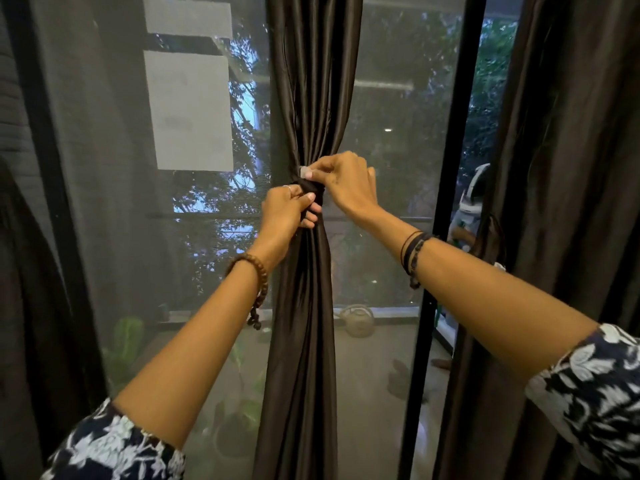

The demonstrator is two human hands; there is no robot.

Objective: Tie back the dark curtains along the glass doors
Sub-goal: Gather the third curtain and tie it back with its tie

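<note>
We have the middle curtain (304, 306) bunched against the glass door (391, 202). Our left hand (287, 213) grips the dark tie (311, 190); our right hand (346, 183) pinches its pale end, perhaps a fastener. Next we press it closed.

Dark satin curtain (304, 98) hanging, cinched mid-height by tie band (313, 192).

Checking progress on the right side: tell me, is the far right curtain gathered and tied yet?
No, the right curtain hangs loose; both hands work at the middle curtain.
</note>
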